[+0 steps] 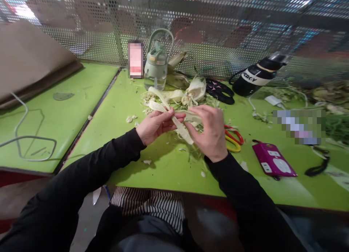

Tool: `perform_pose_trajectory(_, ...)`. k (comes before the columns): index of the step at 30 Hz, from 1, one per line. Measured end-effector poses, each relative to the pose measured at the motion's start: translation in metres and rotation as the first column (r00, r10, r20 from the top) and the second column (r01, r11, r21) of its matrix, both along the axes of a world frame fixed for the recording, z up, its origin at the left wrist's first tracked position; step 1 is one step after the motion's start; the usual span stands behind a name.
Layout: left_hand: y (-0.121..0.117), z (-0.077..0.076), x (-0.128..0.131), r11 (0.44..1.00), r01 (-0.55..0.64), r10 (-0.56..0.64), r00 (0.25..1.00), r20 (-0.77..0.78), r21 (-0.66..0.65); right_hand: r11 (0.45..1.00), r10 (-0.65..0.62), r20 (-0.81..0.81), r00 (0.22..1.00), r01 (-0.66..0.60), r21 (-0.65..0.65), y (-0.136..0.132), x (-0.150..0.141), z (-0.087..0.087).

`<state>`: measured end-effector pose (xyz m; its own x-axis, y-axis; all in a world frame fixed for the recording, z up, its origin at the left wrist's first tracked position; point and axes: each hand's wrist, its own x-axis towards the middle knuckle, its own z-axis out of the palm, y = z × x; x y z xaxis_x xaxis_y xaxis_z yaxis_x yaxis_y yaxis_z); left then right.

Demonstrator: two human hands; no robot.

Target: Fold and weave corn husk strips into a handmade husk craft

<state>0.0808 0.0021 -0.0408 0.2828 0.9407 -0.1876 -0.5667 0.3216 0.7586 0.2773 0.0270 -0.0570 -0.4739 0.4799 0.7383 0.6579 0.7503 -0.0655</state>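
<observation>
Above the green table (131, 150), my left hand (154, 127) pinches pale strips of corn husk (183, 131) between thumb and fingers. Their narrow ends fan out past my left fingertips, up and to the left. My right hand (209, 130) is closed with its thumb and fingers on the right-hand part of the husk; its exact grip is partly hidden. Just beyond both hands lies a heap of torn husks (174, 95) with a pale, rounded husk bundle (196, 88). Scissors with red and yellow handles (239, 136) lie partly behind my right hand.
At the back stand a lit phone (135, 59) and a green water bottle (156, 68). A black bottle (256, 75) leans near the perforated metal screen (109, 37). On the right lies a purple power strip (274, 159); on the left, brown paper (35, 59) and a cable (23, 137).
</observation>
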Motion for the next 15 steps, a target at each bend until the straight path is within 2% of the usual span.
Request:
perform_pose_trajectory(1, 0.000, -0.001, 0.000, 1.000, -0.007, 0.008, 1.000, -0.020, 0.020, 0.993, 0.023, 0.059, 0.998, -0.030, 0.119, -0.002, -0.002, -0.001)
perform_pose_trajectory(3, 0.000, -0.004, 0.000, 0.998, 0.002, 0.001, 0.999, -0.053, 0.062, 0.958, 0.078, 0.149, 0.986, -0.115, 0.263, -0.007, -0.006, -0.001)
perform_pose_trajectory(6, 0.001, -0.007, -0.001, 0.992, 0.060, -0.044, 0.989, -0.138, 0.115, 0.936, 0.166, 0.132, 0.977, -0.198, 0.292, -0.012, -0.010, 0.000)
perform_pose_trajectory(9, 0.002, -0.005, -0.005, 0.963, 0.225, -0.182, 0.948, -0.263, 0.145, 0.972, 0.186, -0.031, 0.982, -0.179, 0.149, -0.014, -0.011, 0.002)
perform_pose_trajectory(12, 0.003, 0.001, -0.010, 0.907, 0.390, -0.322, 0.887, -0.331, 0.162, 0.987, 0.098, -0.215, 0.972, -0.122, -0.105, -0.017, -0.013, 0.001)
perform_pose_trajectory(13, 0.004, 0.002, -0.012, 0.895, 0.412, -0.339, 0.877, -0.341, 0.169, 0.972, 0.059, -0.261, 0.963, -0.115, -0.206, -0.019, -0.015, 0.001)
perform_pose_trajectory(15, 0.004, 0.004, -0.015, 0.889, 0.416, -0.331, 0.873, -0.359, 0.190, 0.898, -0.013, -0.328, 0.944, -0.133, -0.419, -0.023, -0.018, -0.001)
